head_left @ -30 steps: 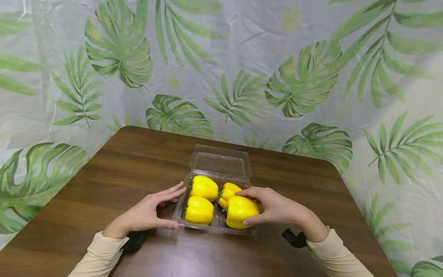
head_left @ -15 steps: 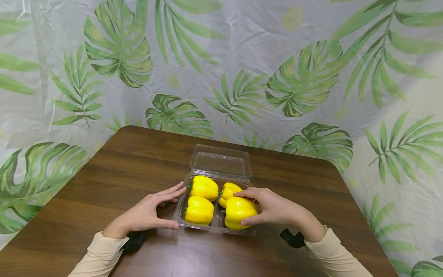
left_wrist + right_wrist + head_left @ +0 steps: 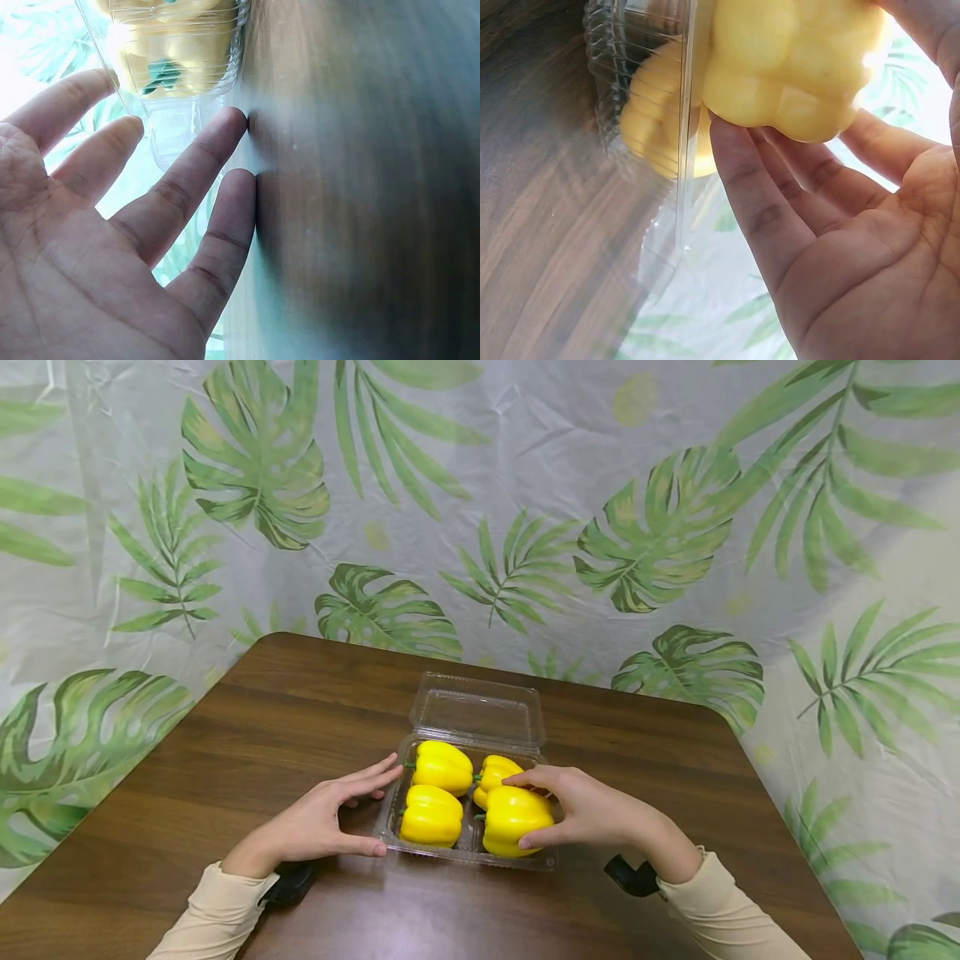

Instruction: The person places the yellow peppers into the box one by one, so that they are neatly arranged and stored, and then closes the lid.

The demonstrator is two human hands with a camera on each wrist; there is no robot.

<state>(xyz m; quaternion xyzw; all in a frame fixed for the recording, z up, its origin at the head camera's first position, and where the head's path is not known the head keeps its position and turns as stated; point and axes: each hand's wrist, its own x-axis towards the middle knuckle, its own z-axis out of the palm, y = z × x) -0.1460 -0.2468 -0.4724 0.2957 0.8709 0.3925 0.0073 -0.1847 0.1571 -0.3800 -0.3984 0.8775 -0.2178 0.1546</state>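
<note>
A clear plastic clamshell box [image 3: 474,857] holds three yellow bell peppers: a far left one [image 3: 442,767], a near left one [image 3: 431,816] and a far right one [image 3: 495,774]. My right hand [image 3: 603,810] grips a fourth yellow pepper [image 3: 517,821] between thumb and fingers over the near right part of the box. In the right wrist view this held pepper [image 3: 787,67] shows above the box rim. My left hand [image 3: 322,818] spreads its fingers beside the box's left side, thumb at the near left corner. The left wrist view shows straight fingertips [image 3: 231,124] close to the box wall.
The box's clear lid [image 3: 480,708] lies folded back on the far side. Beneath is a brown wooden table [image 3: 315,693] with rounded far corners. A leaf-patterned curtain [image 3: 525,468] hangs behind it. Dark straps with devices sit at both wrists.
The right hand has moved slightly left with the pepper, further over the near right part of the box. The left hand and the other peppers have stayed in place.
</note>
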